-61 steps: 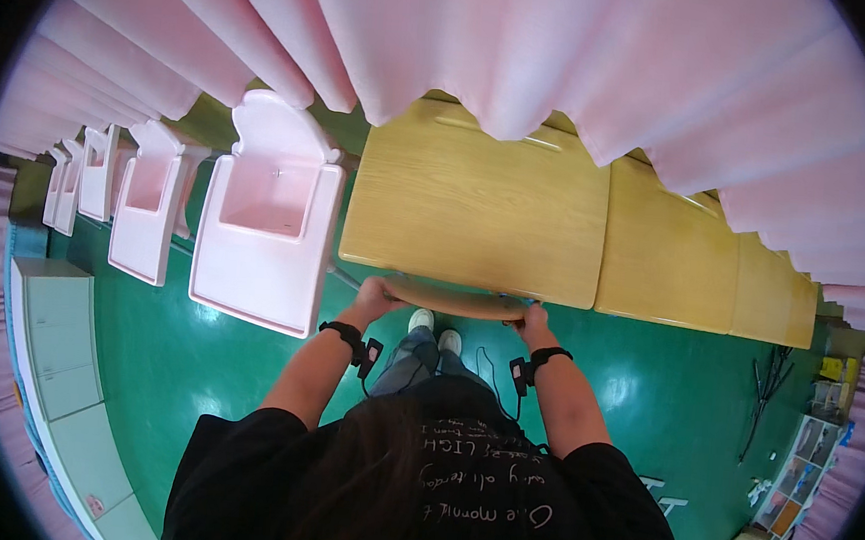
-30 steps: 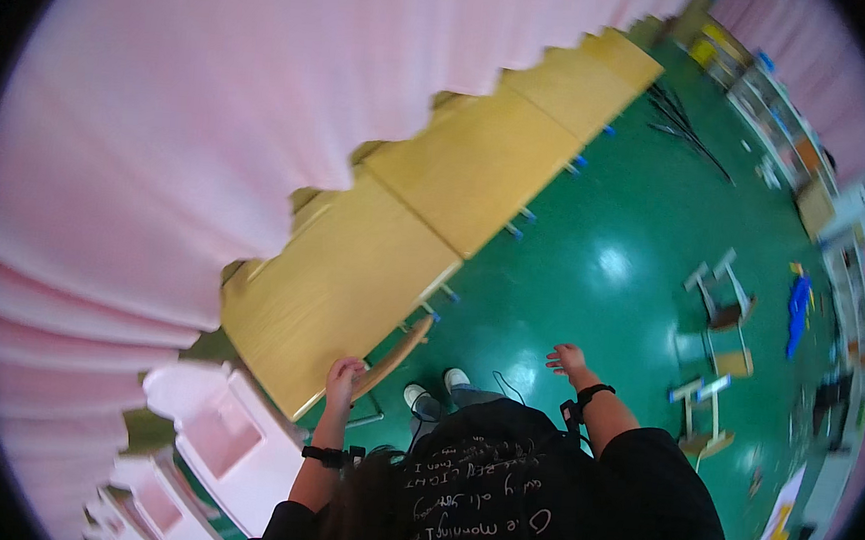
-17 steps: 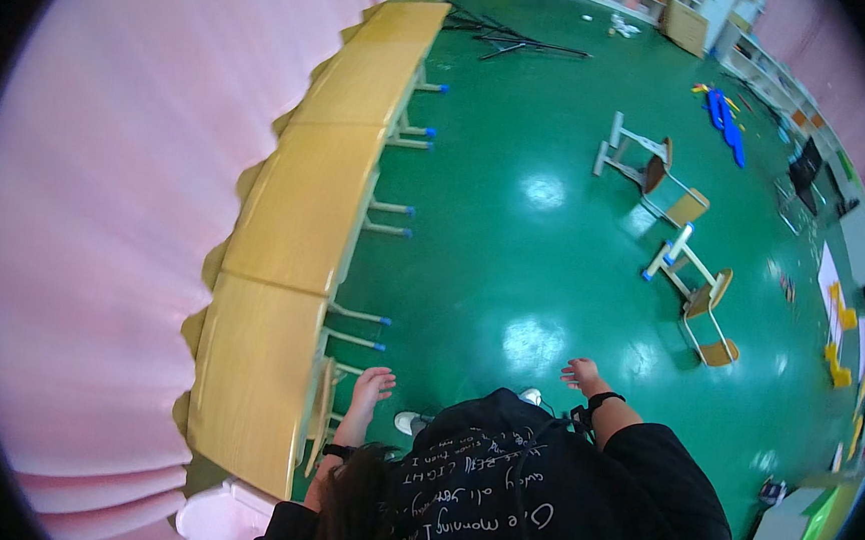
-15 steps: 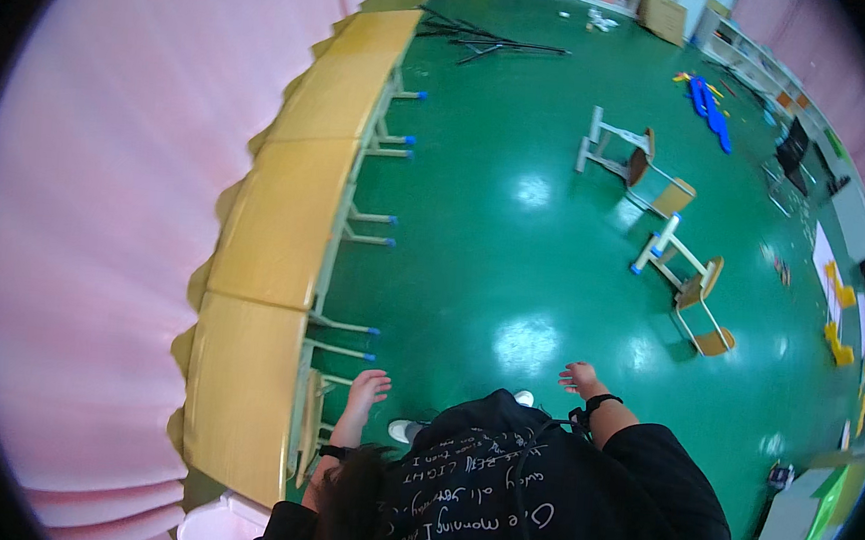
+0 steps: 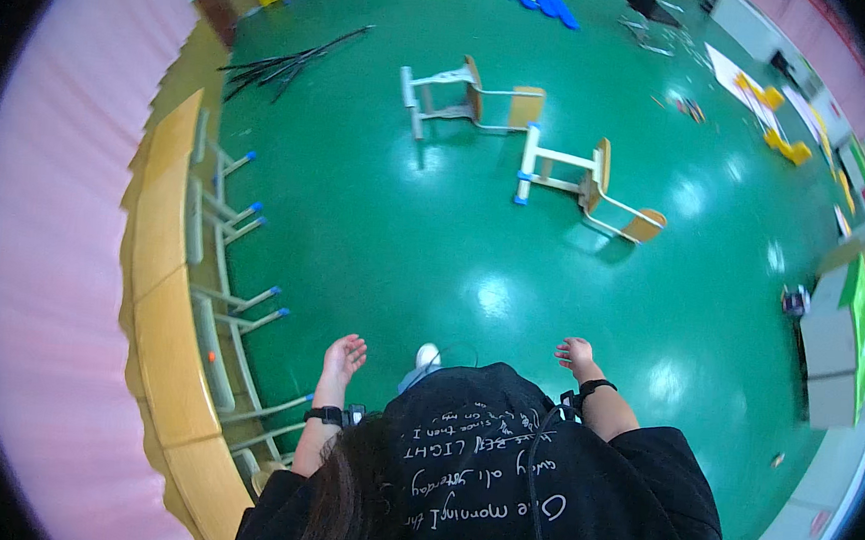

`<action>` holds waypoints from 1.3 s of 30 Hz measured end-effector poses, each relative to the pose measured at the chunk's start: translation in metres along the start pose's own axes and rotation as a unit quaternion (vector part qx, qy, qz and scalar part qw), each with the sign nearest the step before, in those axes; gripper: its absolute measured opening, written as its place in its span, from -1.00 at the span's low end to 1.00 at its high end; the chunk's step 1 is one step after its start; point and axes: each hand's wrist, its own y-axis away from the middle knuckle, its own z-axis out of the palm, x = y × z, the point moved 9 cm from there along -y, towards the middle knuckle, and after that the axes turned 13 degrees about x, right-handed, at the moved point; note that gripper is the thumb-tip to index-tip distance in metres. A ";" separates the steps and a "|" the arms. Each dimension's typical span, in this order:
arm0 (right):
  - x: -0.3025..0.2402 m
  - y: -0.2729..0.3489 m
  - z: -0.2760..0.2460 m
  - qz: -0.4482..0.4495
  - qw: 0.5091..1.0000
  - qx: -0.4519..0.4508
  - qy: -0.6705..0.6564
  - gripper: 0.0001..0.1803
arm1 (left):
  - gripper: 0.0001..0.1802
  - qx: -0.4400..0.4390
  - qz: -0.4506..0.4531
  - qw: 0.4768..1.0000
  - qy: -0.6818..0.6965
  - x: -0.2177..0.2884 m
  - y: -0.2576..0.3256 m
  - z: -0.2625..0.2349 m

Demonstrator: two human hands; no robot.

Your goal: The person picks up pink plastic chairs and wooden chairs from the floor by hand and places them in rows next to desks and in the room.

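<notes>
My left hand [image 5: 344, 357] is held out at waist height, empty, its fingers loosely apart. It is nearest to the row of wooden-topped desks [image 5: 171, 352] on the left and touches nothing. On the other side my right hand [image 5: 575, 354] hangs over the green floor, also empty with the fingers spread. Ahead of me two chairs lie tipped over: a farther chair [image 5: 473, 87] with a grey frame and wooden panels, and a nearer chair [image 5: 601, 171] with a cream frame and blue foot caps. A white shoe [image 5: 428, 356] shows below me.
Desk legs with blue caps jut out at left, beside a pink curtain [image 5: 43, 243]. A bundle of thin black rods [image 5: 292, 63] lies far left. A blue object [image 5: 542, 1] and a black chair [image 5: 653, 7] are at the back. Grey cabinets [image 5: 839, 344] line the right.
My view has turned right and I have come closer to the tipped chairs, which now appear farther left. The desks have shifted toward the left edge. Both hands stay empty.
</notes>
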 end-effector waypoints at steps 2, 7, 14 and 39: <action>0.019 -0.021 -0.024 0.027 0.999 0.015 -0.037 -0.71 | -0.70 -0.022 -0.002 0.999 -0.035 0.001 -0.029 0.053; 0.003 -0.067 -0.088 0.108 0.977 0.058 -0.174 -0.65 | -0.70 -0.065 -0.028 0.992 -0.104 0.020 -0.088 0.205; -0.091 -0.143 -0.150 0.106 0.920 0.123 -0.356 -0.62 | -0.71 -0.122 -0.056 0.972 -0.190 0.019 -0.166 0.431; -0.229 -0.560 -0.393 0.153 0.938 0.180 -0.254 -0.67 | -0.78 -0.181 -0.094 0.830 -0.519 -0.282 -0.221 0.972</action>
